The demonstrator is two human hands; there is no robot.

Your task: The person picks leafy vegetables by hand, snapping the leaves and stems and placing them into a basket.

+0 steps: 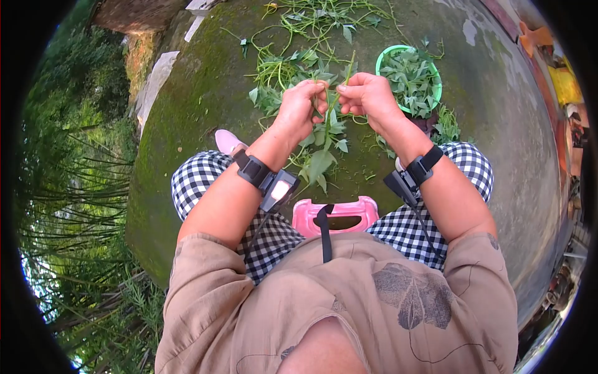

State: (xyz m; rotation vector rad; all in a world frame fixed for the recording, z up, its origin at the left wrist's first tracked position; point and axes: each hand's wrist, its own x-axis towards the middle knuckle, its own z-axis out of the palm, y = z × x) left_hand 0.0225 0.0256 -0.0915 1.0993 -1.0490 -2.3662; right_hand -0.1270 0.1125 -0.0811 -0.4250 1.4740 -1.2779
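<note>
My left hand is closed, thumb and fingers pinching at a leafy green stem above the ground. Close beside it, my right hand pinches the same greenery, with a stem end sticking up past the fingertips. Broad green leaves hang below and between both hands. Beyond them lies a loose pile of leafy vines and bare stems on the mossy concrete. To the right stands a round basket with a bright green rim, filled with picked leaves.
A pink plastic stool shows between my knees. More stripped stems lie farther off. A small green bunch sits by my right knee. Bushes border the left side; a yellow item stands far right.
</note>
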